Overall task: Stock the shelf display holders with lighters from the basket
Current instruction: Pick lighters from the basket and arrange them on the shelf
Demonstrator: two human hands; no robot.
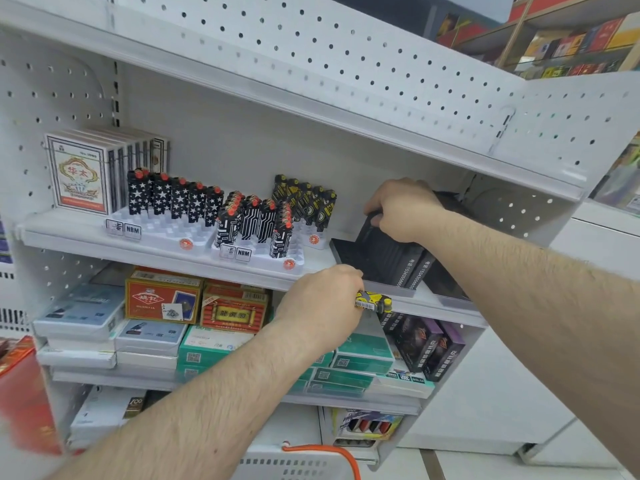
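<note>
My left hand (323, 304) grips a black-and-yellow lighter (374, 302) held sideways in front of the middle shelf's edge. My right hand (403, 209) grips the top of a black box (381, 254) that stands tilted at the right end of that shelf. Three white display holders sit on the shelf: the left holder (166, 232) carries star-patterned lighters (175, 197), the middle holder (263, 259) carries black-and-white circuit-patterned lighters (254, 221), and the back holder (313, 241) carries black-and-yellow lighters (306, 200). The white basket (287, 465) with an orange handle shows at the bottom edge.
White card boxes (83, 174) stand at the shelf's left end. The shelf below holds red, white and teal boxes (228, 310) and purple packs (433, 348). A pegboard shelf (311, 57) hangs overhead. A red carton (24, 393) sits at the far left.
</note>
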